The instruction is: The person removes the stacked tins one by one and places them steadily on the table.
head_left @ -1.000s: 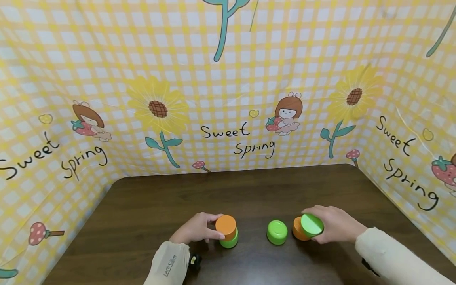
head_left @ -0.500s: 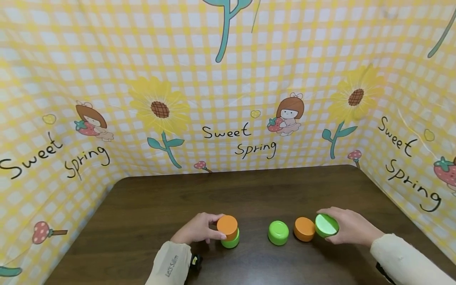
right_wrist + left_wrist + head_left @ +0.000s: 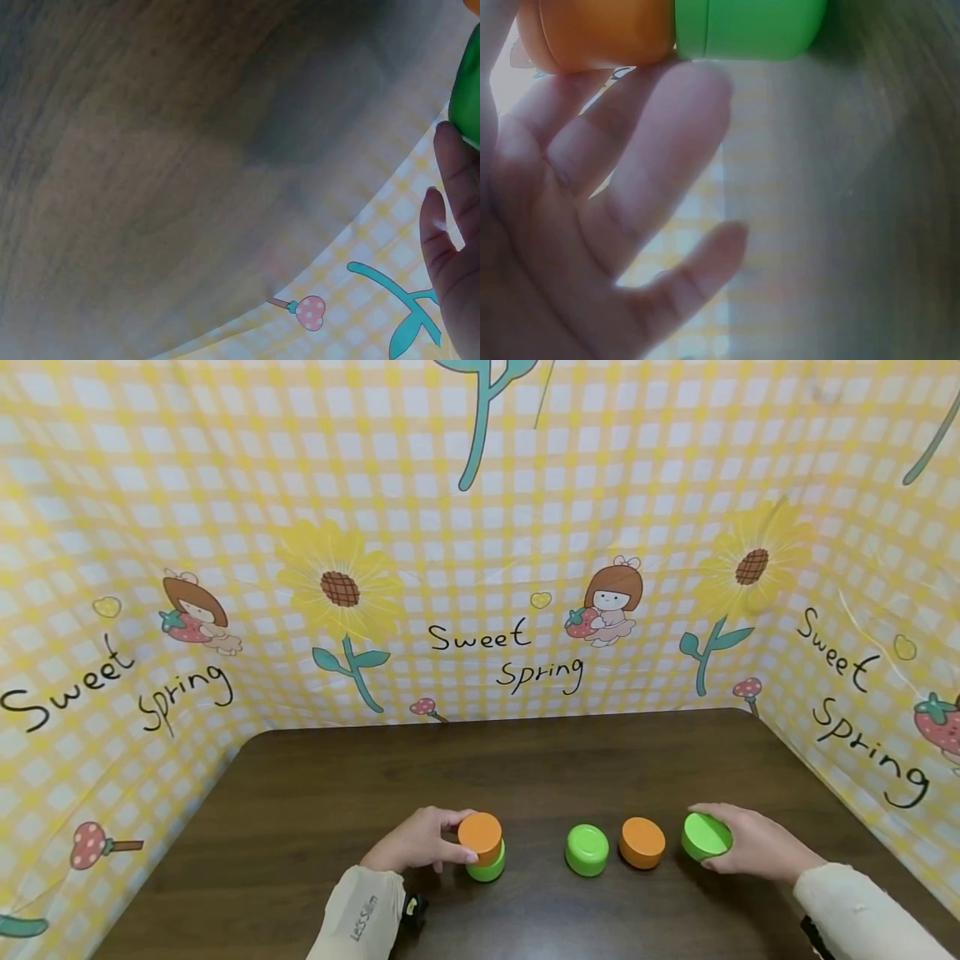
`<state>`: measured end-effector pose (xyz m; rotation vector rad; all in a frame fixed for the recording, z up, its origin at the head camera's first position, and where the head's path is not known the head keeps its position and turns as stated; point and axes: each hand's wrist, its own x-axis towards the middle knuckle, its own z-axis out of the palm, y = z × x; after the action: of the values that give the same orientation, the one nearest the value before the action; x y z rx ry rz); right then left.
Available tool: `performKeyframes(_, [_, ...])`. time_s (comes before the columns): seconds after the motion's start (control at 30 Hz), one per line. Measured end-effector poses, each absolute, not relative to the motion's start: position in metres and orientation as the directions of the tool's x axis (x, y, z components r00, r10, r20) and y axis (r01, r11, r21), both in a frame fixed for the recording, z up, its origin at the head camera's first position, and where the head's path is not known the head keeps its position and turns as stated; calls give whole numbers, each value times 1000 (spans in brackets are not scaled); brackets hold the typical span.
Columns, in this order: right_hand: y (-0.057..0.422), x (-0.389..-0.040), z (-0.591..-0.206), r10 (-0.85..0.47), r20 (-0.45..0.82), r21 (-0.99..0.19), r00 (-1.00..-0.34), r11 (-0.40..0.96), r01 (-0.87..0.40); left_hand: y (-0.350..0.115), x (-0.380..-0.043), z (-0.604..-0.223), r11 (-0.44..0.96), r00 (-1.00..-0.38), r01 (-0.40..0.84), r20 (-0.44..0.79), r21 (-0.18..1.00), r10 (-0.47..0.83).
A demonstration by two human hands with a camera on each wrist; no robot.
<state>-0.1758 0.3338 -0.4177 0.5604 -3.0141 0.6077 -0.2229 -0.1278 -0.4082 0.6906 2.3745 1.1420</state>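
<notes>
On the left of the head view, my left hand [image 3: 418, 841] pinches a small round orange jar [image 3: 480, 833] between thumb and fingers. That jar sits on top of a green jar [image 3: 487, 867]; the left wrist view shows the orange jar [image 3: 611, 34] and green jar [image 3: 750, 28] end to end, each with a seam. At the right, my right hand [image 3: 765, 843] grips another green jar [image 3: 707, 836], tilted slightly, close to the table; whether it touches the wood I cannot tell. Its edge, the green jar [image 3: 469, 90], shows in the right wrist view beside the fingers.
Between the hands stand a green jar [image 3: 587, 850] and an orange jar [image 3: 642, 843], a small gap apart. The dark wooden table [image 3: 525, 777] ends at a checked cloth [image 3: 480, 568] hung behind and at both sides.
My right hand has carried its green jar rightward, away from the lone orange jar, and tilted it more level. The left hand keeps its hold on the stacked orange jar.
</notes>
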Motion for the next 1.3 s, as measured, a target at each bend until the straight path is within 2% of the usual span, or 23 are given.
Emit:
performKeyframes(0.77, [332, -183, -432, -288, -24, -459, -957, 854, -246, -123, -222, -412, 543, -786, 255, -155, 800, 598])
performKeyframes(0.97, [335, -183, -432, -305, -15, -459, -952, 848, -264, -122, -220, -415, 548, -790, 257, -153, 796, 593])
performKeyframes(1.3, [329, -193, -430, -325, -25, -426, -945, 859, -284, -127, -225, -420, 521, -780, 358, -59, 775, 623])
